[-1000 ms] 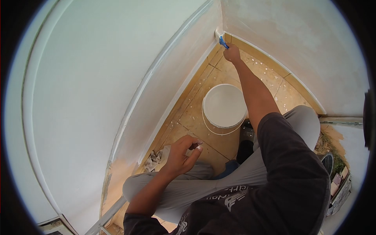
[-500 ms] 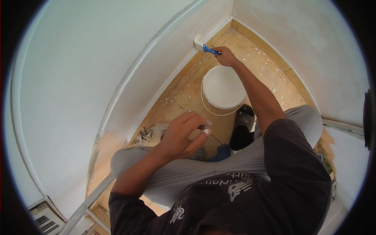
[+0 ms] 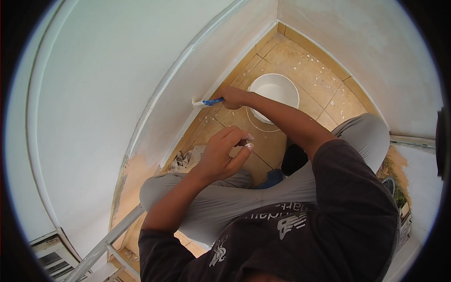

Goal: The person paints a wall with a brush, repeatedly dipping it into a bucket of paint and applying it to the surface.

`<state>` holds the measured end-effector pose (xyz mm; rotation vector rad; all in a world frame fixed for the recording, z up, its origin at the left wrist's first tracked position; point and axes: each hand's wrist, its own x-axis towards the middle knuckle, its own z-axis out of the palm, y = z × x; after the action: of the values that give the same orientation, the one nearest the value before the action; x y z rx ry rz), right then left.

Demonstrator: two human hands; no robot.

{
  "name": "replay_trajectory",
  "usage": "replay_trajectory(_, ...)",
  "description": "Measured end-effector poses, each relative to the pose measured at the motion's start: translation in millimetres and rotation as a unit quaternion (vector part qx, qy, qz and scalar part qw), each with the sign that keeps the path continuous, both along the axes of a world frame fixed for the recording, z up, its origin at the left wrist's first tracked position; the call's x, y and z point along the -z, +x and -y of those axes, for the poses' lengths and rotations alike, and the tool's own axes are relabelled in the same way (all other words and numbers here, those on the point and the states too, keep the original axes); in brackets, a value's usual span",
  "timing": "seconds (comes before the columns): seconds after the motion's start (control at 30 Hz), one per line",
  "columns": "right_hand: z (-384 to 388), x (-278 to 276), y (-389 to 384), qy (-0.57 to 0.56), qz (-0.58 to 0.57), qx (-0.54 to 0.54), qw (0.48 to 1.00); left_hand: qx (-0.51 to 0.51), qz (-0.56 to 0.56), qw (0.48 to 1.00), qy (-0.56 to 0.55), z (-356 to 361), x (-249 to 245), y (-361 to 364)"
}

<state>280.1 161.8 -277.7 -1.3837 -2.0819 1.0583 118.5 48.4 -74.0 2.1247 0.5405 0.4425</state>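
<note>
My right hand (image 3: 233, 97) is closed around the blue handle of a paintbrush (image 3: 210, 101). The brush's white bristles touch the lower part of the left wall (image 3: 188, 89), just above the tan skirting. Beneath my right forearm stands a round white bucket (image 3: 274, 90) of white paint, its wire handle lying to one side. My left hand (image 3: 223, 155) hovers above my lap with its fingers curled and apart, nothing between them. White paint marks the tips of its thumb and finger.
Tan floor tiles (image 3: 300, 63) are spotted with white paint. A crumpled cloth (image 3: 188, 159) lies by the left wall. A metal rail (image 3: 110, 239) runs at the lower left. The right wall (image 3: 357, 42) meets the left one at a corner.
My right hand has moved the brush left and nearer to me along the base of the wall, away from the corner. My left hand has stayed nearly in place.
</note>
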Motion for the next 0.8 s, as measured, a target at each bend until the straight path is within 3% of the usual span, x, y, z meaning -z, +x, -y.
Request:
replay_trajectory(0.03,-0.5,5.2,-7.4,0.006,-0.036,-0.025,0.999,-0.003,0.008,1.000,0.002,1.0,0.1,-1.3)
replay_trajectory(0.13,-12.5,10.6,-15.1,0.044,0.013,-0.031,0.998,-0.014,0.017,1.000,0.008,1.7,-0.2,-4.7)
replay_trajectory(0.23,-27.5,2.2,15.8,-0.001,0.085,0.025,0.996,-0.019,0.005,1.000,0.010,-0.8,-1.9,-9.0)
replay_trajectory(0.57,-33.0,8.1,143.6,0.015,0.113,0.240,0.964,-0.003,0.011,1.000,0.008,-3.7,-0.3,-11.0)
replay_trajectory(0.8,-37.9,23.7,225.9,0.081,0.106,0.451,0.883,0.004,0.000,1.000,0.008,-7.6,4.4,-6.3)
